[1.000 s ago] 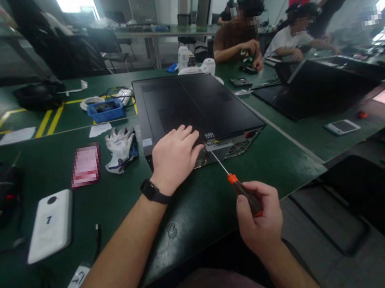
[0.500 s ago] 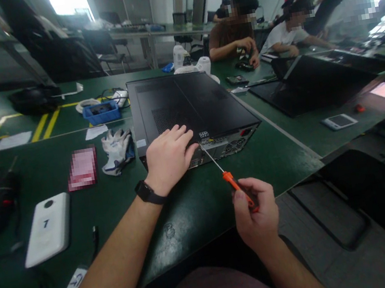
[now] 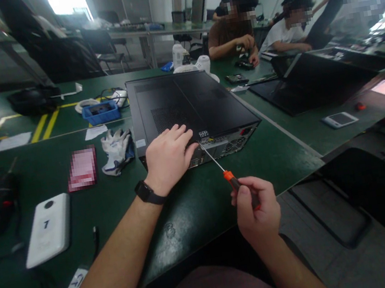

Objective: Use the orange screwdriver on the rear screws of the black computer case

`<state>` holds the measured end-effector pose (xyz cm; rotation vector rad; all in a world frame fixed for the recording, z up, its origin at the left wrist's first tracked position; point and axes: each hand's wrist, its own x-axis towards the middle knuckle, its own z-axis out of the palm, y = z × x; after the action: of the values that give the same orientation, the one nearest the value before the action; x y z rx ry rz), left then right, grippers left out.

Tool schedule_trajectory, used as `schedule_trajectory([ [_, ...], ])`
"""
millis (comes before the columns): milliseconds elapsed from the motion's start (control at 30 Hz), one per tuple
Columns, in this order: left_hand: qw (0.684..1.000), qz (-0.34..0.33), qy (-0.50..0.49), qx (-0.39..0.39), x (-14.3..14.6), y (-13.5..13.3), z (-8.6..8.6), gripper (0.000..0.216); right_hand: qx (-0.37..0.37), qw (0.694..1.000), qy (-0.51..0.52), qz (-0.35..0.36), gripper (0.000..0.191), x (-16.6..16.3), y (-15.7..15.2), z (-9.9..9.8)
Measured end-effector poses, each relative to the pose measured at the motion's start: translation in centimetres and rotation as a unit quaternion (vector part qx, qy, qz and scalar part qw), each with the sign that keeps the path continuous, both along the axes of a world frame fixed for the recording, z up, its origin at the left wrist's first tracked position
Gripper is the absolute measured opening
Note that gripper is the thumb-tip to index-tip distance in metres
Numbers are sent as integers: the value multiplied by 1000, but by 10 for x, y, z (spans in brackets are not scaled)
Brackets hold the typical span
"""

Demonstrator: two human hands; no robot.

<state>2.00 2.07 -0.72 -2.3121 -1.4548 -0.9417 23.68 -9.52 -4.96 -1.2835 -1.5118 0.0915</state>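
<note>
Head view, left to right: one white device (image 3: 48,229) marked "1" and one pair of white gloves (image 3: 117,148) lie left of the left hand (image 3: 169,157), which rests flat, fingers spread, on the near end of one black computer case (image 3: 186,106) on the green table (image 3: 196,211); right hand (image 3: 256,209) fist clamped on one orange-handled screwdriver (image 3: 233,183), its tip touching the case's rear panel beside the left fingers

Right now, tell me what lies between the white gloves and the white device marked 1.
In the head view, a pink blurred card lies on the green table between gloves and device.
</note>
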Motion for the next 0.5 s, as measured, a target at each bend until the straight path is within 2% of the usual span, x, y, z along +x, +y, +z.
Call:
schedule_trajectory([
  [133,1000,-1,-2,-6,0,0,1,30,-4,999,28,17,13,-2,1,3],
  [333,1000,3,2,-3,1,-1,3,28,23,1000,-15,-4,16,-2,0,3],
  [500,1000,1,-2,-11,1,-2,3,29,-8,1000,21,4,12,-3,0,3],
])
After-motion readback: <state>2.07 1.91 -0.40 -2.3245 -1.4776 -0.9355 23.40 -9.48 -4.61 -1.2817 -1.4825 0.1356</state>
